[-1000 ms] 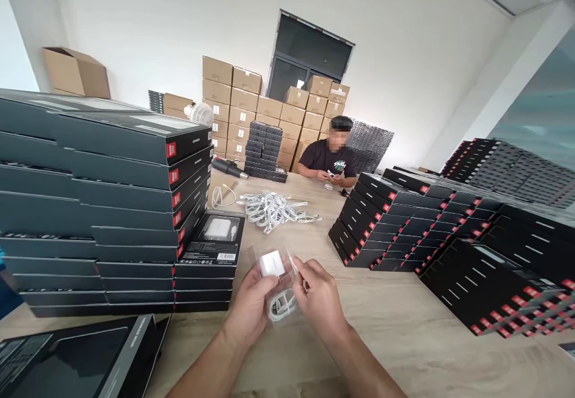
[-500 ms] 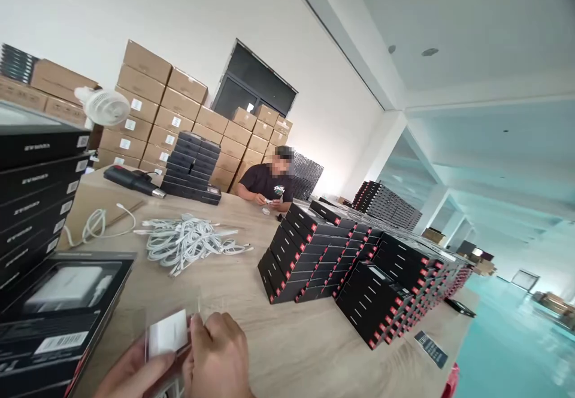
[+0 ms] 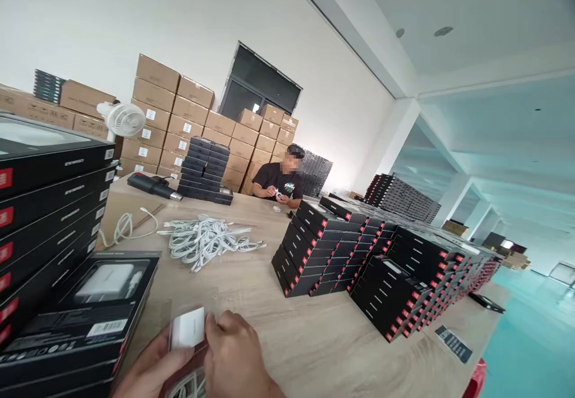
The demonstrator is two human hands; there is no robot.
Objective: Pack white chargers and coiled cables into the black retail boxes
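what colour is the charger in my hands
White; the charger shows best in the head view.

A packing workshop — stacked cartons (image 3: 155, 93), product boxes (image 3: 309, 248), loose cables (image 3: 204, 239).

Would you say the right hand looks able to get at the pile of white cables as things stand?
Probably yes: the pile of white cables lies ahead of the right hand with no box between, though it seems busy at the packaged white charger.

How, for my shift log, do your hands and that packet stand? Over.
Left hand gripping clear packet, white charger and cable inside. Right hand at its edge. Loose cable pile beyond, apart from hands.
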